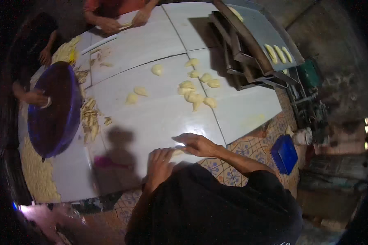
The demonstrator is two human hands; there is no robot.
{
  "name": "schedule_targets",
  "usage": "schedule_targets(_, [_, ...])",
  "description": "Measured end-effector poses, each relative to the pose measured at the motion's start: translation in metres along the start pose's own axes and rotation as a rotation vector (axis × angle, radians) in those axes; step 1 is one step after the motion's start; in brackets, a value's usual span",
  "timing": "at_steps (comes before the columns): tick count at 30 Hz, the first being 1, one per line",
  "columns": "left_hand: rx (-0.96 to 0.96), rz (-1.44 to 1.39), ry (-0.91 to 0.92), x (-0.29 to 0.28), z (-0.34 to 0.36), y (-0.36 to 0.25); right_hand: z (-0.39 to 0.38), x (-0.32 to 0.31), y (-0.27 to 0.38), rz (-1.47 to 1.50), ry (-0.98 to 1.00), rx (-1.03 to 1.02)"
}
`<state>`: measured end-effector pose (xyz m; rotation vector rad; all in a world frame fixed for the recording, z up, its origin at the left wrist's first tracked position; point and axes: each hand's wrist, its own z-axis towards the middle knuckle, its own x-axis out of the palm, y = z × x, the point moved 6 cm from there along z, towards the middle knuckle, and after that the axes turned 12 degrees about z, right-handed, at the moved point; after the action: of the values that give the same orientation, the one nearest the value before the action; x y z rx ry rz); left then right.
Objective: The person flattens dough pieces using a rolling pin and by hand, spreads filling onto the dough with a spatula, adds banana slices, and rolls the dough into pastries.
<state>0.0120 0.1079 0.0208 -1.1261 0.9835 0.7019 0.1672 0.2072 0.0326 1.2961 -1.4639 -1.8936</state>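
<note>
My left hand (pixel 160 165) rests on a pale dough piece (pixel 178 152) at the near edge of the white tiled table (pixel 137 69), its fingers curved over it. My right hand (pixel 196 145) is just beside it, touching the same piece with the index finger stretched out. Several loose dough lumps (pixel 187 96) are spread over the middle of the tabletop, beyond my hands. A pink plastic utensil (pixel 104 162) lies to the left in my shadow.
A blue basin (pixel 53 110) stands at left, beside flattened dough (pixel 41 179) and a co-worker's hand (pixel 39 98). Another person's hands (pixel 110 25) work across the table. Stacked metal trays (pixel 255 32) holding dough strips occupy the right. A blue container (pixel 283 154) sits below the right edge.
</note>
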Motion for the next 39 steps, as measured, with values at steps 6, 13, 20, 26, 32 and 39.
schedule_targets(6, [-0.062, 0.141, -0.023, 0.014, 0.018, -0.016, -0.164, -0.095, -0.068, -0.364, -1.037, 0.452])
schedule_targets(13, [-0.066, 0.116, -0.016, 0.046, 0.006, -0.02, -0.28, -0.172, -0.17, -0.63, -1.119, 0.849])
schedule_targets(20, [-0.044, 0.209, -0.141, 0.02, -0.005, -0.035, -0.257, -0.164, -0.156, -0.638, -1.038, 0.63])
schedule_targets(26, [-0.143, 0.228, -0.001, 0.037, -0.022, -0.019, -0.136, -0.062, -0.063, 0.045, -0.847, 0.339])
schedule_targets(32, [-0.084, 0.115, -0.015, 0.014, -0.032, -0.022, 0.068, 0.048, -0.027, -0.575, -0.023, -0.084])
schedule_targets(39, [-0.314, 0.092, -0.389, -0.012, -0.094, 0.014, 0.066, 0.011, -0.039, -0.75, 0.245, 0.027])
